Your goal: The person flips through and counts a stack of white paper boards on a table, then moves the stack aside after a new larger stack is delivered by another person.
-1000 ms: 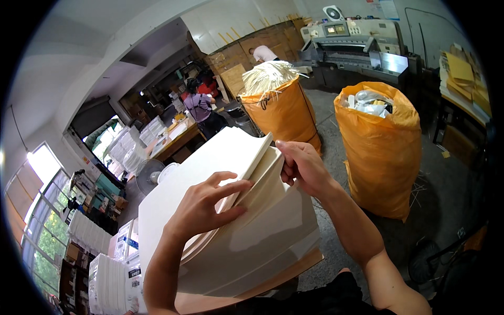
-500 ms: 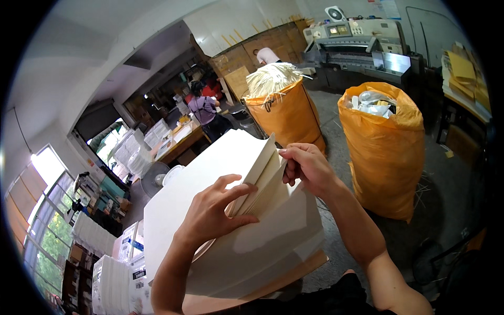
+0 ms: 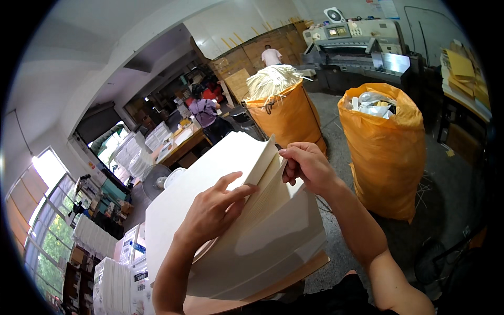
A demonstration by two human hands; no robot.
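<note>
One white paper stack (image 3: 254,247); left hand (image 3: 216,210) open, resting across top edge; right hand (image 3: 310,167) curled at corner, grip unclear.

Paper stack (image 3: 268,233) ctr, on board (image 3: 299,274); sack (image 3: 388,157) R, 2nd sack (image 3: 287,116) bhd stack; window (image 3: 50,233) far L.

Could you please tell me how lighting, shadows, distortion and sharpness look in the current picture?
In the head view, fisheye bending and black corners frame the scene; the window glares white at its top; shadow darkens the near side of the paper stack; the left hand and right hand look fairly sharp; the lower-right floor is murky.
</note>
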